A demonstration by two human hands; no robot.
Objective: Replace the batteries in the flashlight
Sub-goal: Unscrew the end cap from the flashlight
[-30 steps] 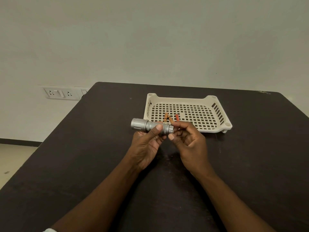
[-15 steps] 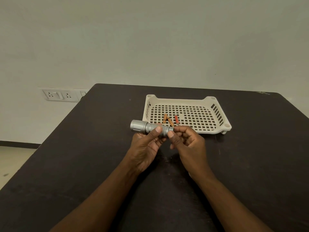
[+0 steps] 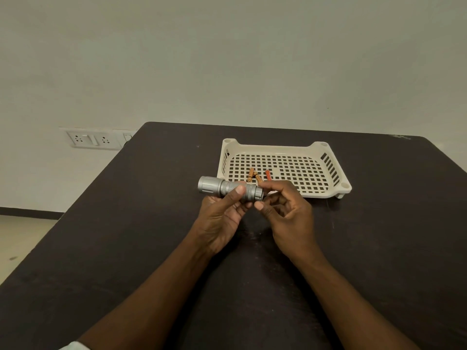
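Note:
A silver flashlight (image 3: 222,187) lies level above the dark table (image 3: 151,223), its head pointing left. My left hand (image 3: 222,218) grips its knurled body from below, thumb on top. My right hand (image 3: 285,213) is at the tail end, with index finger above and thumb below the tail cap (image 3: 257,193). The contact point itself is partly hidden by the fingers. Two orange batteries (image 3: 251,173) and a red battery (image 3: 267,174) lie in the cream perforated tray (image 3: 326,195) just behind my hands.
The tray stands at the far middle of the table, with most of its floor bare. A wall socket panel (image 3: 93,140) is on the wall to the left. The table's left edge drops to a light floor (image 3: 22,238).
My right fingers have shifted around the tail end, first closing over it, then uncovering the cap again. The flashlight and my left hand stay almost where they were.

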